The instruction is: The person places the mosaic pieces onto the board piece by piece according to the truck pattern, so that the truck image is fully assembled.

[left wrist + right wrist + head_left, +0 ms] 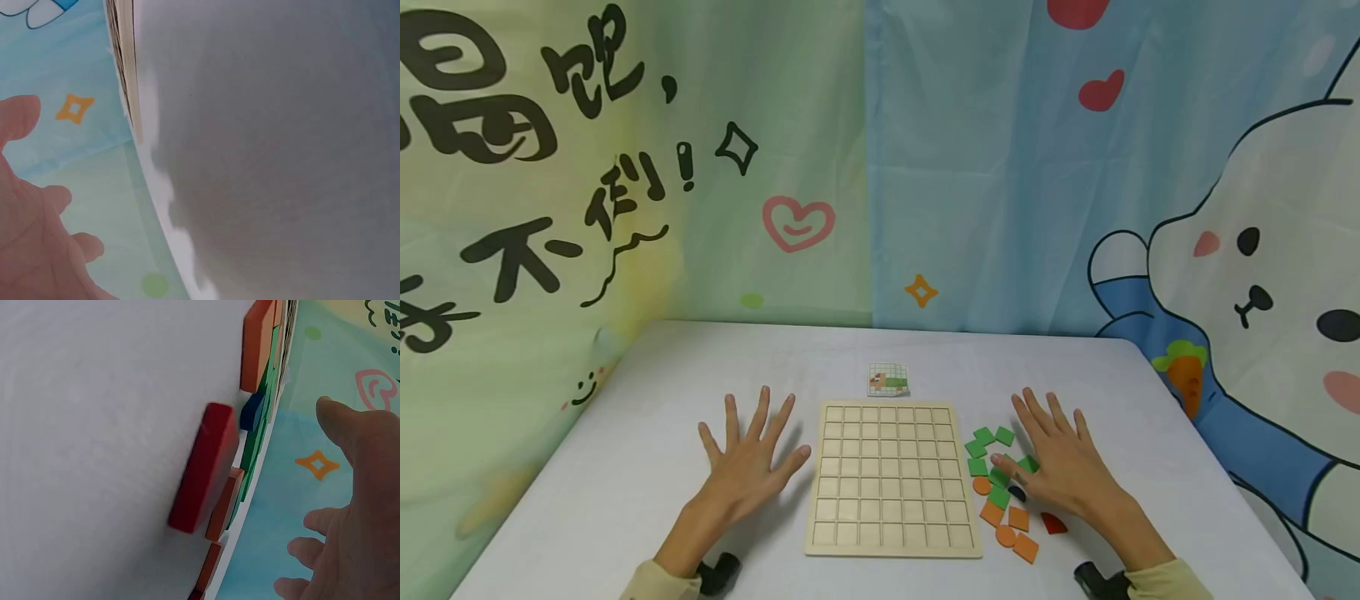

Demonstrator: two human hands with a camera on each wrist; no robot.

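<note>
My left hand point(745, 471) is spread, fingers apart, to the left of a pale wooden grid board point(891, 479) with shallow square cells. On the board's other side my right hand point(1067, 467) spreads its fingers over the edge of a group of small flat pieces, holding none. Among these are several green squares point(977, 467), orange squares point(1018, 518) and orange discs point(1005, 536). A dark blue piece point(1017, 493) lies partly under the right thumb's side, and a red piece point(205, 469) shows large in the right wrist view. Some pieces are hidden by the hand.
Behind the board lies a small picture card point(888, 380) with a green, orange and red grid pattern. A white-covered table point(662, 392) carries everything. Printed curtains point(970, 167) hang at its back and left side. Dark wrist devices point(718, 573) sit at both wrists.
</note>
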